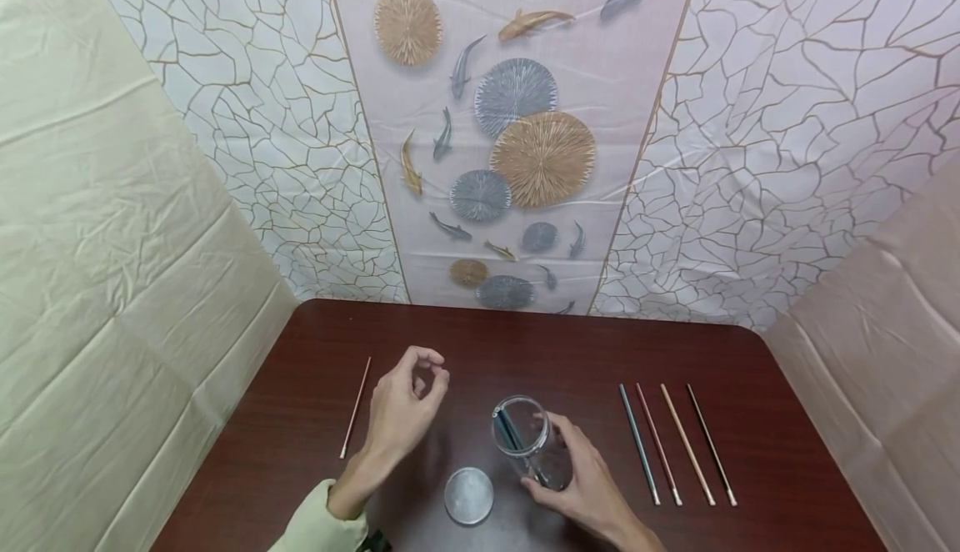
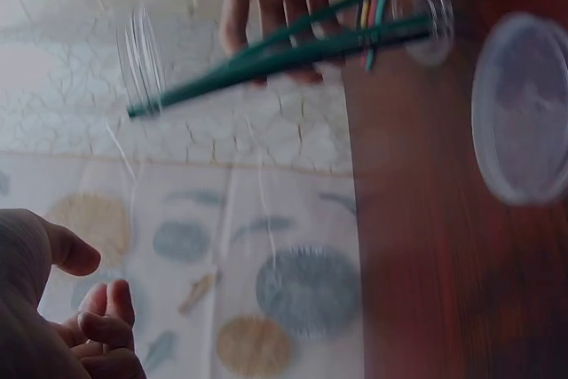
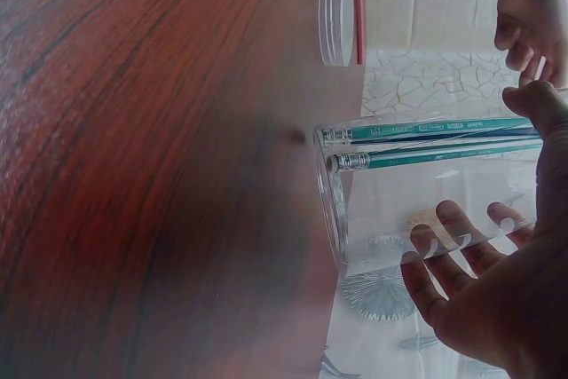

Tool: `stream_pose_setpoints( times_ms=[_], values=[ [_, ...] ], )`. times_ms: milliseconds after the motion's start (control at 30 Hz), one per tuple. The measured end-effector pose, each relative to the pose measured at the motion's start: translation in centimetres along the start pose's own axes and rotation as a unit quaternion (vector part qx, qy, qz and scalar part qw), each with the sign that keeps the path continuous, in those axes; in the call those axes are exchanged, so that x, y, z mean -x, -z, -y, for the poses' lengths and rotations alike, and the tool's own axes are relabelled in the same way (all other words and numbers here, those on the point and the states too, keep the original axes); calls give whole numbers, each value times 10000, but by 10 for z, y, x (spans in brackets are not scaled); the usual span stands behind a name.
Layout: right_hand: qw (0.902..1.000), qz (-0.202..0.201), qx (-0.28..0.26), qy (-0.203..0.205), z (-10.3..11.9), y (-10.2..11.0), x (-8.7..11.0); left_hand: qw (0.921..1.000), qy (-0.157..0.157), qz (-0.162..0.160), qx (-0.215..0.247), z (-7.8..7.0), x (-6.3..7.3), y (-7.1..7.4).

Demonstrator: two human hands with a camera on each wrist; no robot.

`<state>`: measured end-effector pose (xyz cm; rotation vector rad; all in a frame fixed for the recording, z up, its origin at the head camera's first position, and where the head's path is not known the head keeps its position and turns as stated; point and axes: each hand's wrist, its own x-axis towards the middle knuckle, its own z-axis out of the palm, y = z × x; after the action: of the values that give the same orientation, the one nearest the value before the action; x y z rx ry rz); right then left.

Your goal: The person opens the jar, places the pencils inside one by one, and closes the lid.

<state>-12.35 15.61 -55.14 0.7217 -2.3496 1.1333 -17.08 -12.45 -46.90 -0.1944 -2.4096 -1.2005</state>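
No word, number or brand can be read with certainty. In the right wrist view, the upper green pencil (image 3: 426, 128) in the clear jar (image 3: 390, 197) bears small pale print in several groups along its side; the characters are too small and blurred to make out. The lower green pencil (image 3: 426, 155) carries fainter pale marks, likewise unreadable. In the head and left wrist views, any lettering on the pencils cannot be told.

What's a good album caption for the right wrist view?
A right hand grips a clear jar of green pencils, eraser ends at its base.
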Motion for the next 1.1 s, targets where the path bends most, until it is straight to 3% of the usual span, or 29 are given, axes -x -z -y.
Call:
stream_pose_setpoints(
  times_ms=[167,467,1100],
  values=[
    [10000,11,41,-24,0,0,0,9993,253,-110,-250,18,-12,7],
    [10000,22,61,7,0,2,-1,9929,836,-1,-847,51,-26,18],
    [9997,87,153,-172,1,2,1,9725,1422,219,-1829,122,-24,16]
  ],
)
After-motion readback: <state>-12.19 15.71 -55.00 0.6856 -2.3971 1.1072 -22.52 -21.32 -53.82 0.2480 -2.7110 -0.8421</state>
